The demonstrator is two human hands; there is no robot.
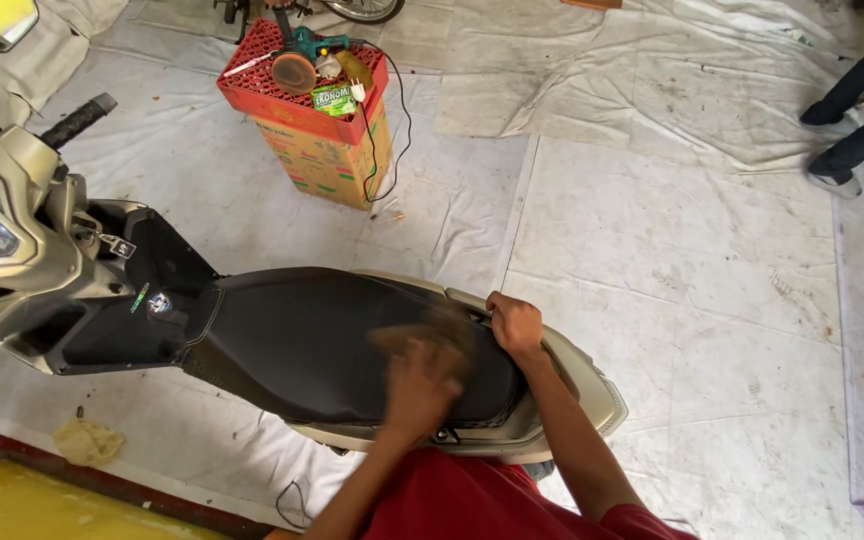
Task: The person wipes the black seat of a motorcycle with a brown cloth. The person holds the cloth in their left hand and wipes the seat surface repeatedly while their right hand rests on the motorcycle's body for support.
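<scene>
Floor: white sheeting spread across the ground, creased and stained, with broad bare stretches right of the scooter.
Left hand: blurred, resting on the black seat near its rear; seems to press a brownish cloth, grip unclear.
Right hand: fingers curled over the seat's far rear edge, by the beige tail panel.
Scooter: lies across the view, handlebar at left.
Far side: red crate of tools atop a cardboard box, well apart from the seat.
Near edge: yellow rag beside a yellow floor strip.
Top right: another person's legs.
</scene>
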